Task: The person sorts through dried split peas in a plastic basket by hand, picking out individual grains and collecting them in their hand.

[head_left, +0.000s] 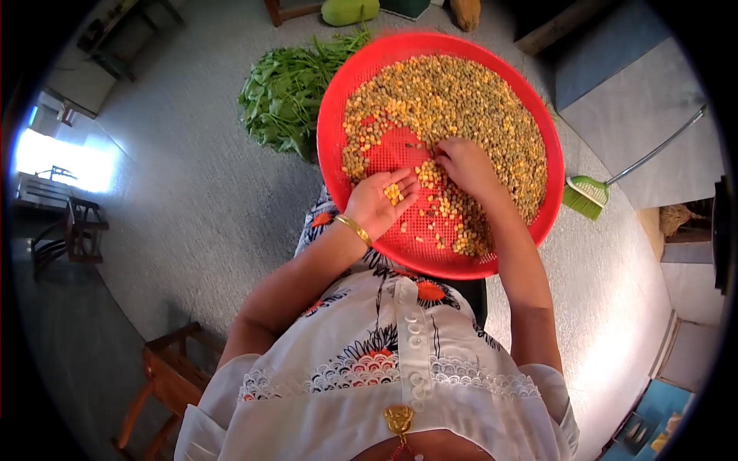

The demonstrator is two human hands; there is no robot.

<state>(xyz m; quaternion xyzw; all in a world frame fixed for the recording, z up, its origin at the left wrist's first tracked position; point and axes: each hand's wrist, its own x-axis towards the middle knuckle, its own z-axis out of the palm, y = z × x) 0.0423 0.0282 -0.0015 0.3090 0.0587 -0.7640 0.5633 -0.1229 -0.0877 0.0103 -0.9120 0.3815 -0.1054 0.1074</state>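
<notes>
A round red mesh sieve tray (332,157) rests over my lap, bearing a wide layer of yellow and greenish-brown kernels (477,96). My left hand (377,201) is palm up over its near left part, fingers loosely curled, with some yellow corn kernels (393,194) lying in it. My right hand (465,165) reaches down into the kernels near the tray's middle. Its fingertips are drawn together; what lies between them is hidden. Between the hands, red mesh shows through, with scattered kernels on it.
A leafy green bundle (288,96) lies on the floor left of the tray. Behind are a green gourd (350,11) and an orange-brown gourd (466,12). A green broom (586,196) is at right. Wooden chairs (173,376) stand at left.
</notes>
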